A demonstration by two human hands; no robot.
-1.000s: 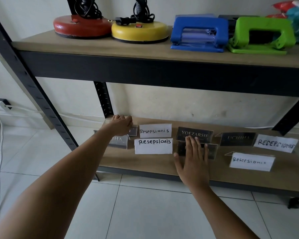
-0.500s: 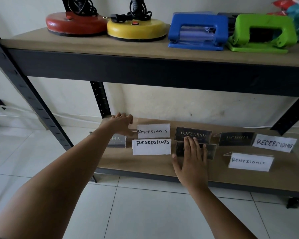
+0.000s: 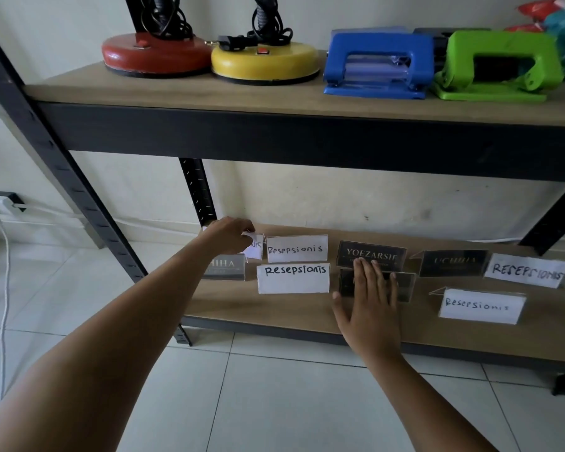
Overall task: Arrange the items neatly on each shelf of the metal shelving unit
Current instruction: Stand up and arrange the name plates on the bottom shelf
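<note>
The small white name card at the back left of the lower shelf was the piece you were working: your left hand had its fingers curled round its top edge, pinching it, so only the last letters of the writing showed. It stood just left of the rear "Resepsionis" card, nearly touching it, with the clear "UCHIHA" holder just in front.

Your right hand lay flat, fingers straight, pressing on the dark front name holder, which sat directly before the "YOEZARSIE" holder.

By my reading you were midway through lining up the name cards on the lower shelf. The left group was close to two tidy rows; the next move called for setting the pinched card square with its neighbour, then nudging the dark holder into line.

Further right, the dark "UCHIHA" plate, the tilted white card and the front-right "Resepsionis" holder were spaced unevenly.

Above, the red lamp base, yellow lamp base, blue hole punch and green hole punch stood side by side.
</note>
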